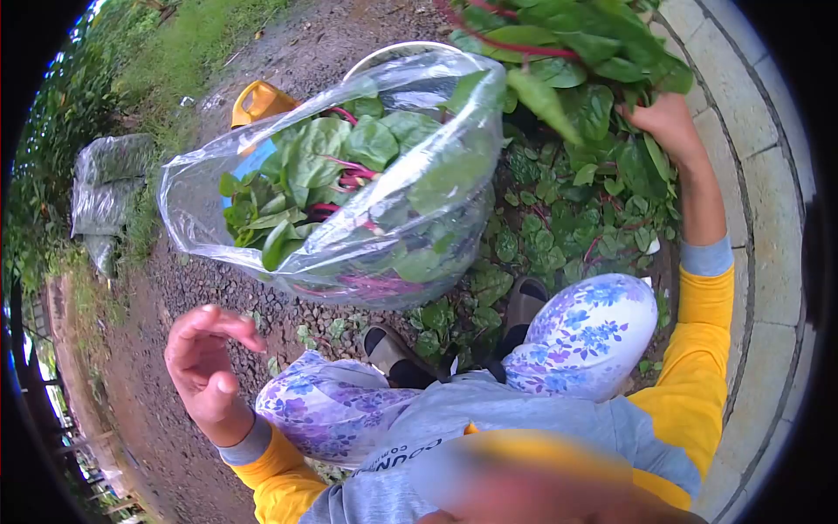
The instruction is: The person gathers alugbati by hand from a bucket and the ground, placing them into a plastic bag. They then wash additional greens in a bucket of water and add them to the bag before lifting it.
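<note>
My right hand (pixel 670 129) is raised at the upper right, its fingers closed among the leaves of a bunch of red-stemmed Malabar spinach (pixel 602 52). The fingertips are partly hidden by leaves. My left hand (pixel 207 362) hangs bare at the lower left, fingers curved and apart, holding nothing. Between the hands stands a large clear plastic bag (pixel 463 196) with a wide mouth, partly filled with green leaves (pixel 314 153) and pinkish-red stems. More loose leafy stems (pixel 541 223) lie on the ground right of the bag, below my right hand.
A yellow plastic container (pixel 262 103) and a white rim (pixel 410 48) show behind the bag. Silvery plastic packs (pixel 109 188) lie by the grass at left. Pale paving blocks (pixel 768 218) border the right side. My sandalled feet (pixel 397 349) are close to the bag on gravelly soil.
</note>
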### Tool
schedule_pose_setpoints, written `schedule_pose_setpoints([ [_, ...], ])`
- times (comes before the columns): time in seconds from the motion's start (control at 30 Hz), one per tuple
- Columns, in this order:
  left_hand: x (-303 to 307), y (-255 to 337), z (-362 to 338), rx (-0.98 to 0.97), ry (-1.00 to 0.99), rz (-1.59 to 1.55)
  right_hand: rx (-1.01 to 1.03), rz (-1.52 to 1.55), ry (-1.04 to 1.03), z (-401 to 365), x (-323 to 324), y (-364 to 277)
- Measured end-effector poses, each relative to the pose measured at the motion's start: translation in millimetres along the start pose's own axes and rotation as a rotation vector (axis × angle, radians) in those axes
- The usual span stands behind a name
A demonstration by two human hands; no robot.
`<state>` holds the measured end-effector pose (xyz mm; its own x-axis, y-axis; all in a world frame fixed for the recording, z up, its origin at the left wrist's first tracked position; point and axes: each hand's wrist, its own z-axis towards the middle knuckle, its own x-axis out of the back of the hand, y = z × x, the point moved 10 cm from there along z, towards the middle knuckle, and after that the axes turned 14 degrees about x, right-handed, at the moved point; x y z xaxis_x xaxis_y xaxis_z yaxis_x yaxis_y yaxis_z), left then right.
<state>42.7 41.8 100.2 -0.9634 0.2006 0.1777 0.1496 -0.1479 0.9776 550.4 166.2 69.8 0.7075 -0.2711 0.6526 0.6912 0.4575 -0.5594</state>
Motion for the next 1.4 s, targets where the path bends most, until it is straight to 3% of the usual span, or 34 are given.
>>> schedule_pose_setpoints([
  [0.03,23,-3,1,-0.035,0.139,0.06,0.14,-0.059,-0.025,33,-16,-15],
  [0.1,51,-5,-6,-0.053,0.404,0.11,0.152,-0.425,-0.175,82,-65,-28],
  [0.17,65,-8,-17,-0.097,0.435,0.052,0.278,-0.713,-0.334,117,-127,-66],
  [0.23,74,-11,-23,-0.119,0.479,0.053,0.475,-0.887,-0.547,130,-207,-61],
  [0.27,74,-15,-22,-0.121,0.508,0.087,0.595,-0.948,-0.687,125,-250,-51],
  [0.33,75,-13,-26,-0.138,0.533,0.212,0.642,-1.039,-0.921,105,-344,3],
  [0.37,76,-11,-27,-0.154,0.526,0.259,0.817,-1.094,-1.012,81,-382,17],
  [0.4,74,-9,-24,-0.157,0.497,0.301,0.862,-1.091,-1.121,62,-413,35],
  [0.5,82,-7,-21,-0.169,0.518,0.353,0.898,-1.048,-1.374,23,-468,64],
  [0.63,102,-16,-20,-0.09,0.641,0.284,0.874,-1.036,-1.56,3,-505,85],
  [0.83,106,-13,-7,-0.049,0.632,0.271,0.774,-1.05,-1.688,-2,-514,98],
  [1.07,102,4,0,-0.187,0.677,0.347,0.617,-1.05,-1.666,25,-471,75],
  [1.2,91,11,1,-0.263,0.66,0.344,0.607,-1.016,-1.528,81,-419,23],
  [1.3,89,16,-6,-0.275,0.685,0.336,0.818,-0.933,-1.331,120,-355,-48],
  [1.4,87,17,-11,-0.235,0.684,0.35,0.774,-1.027,-1.186,158,-295,-83],
])
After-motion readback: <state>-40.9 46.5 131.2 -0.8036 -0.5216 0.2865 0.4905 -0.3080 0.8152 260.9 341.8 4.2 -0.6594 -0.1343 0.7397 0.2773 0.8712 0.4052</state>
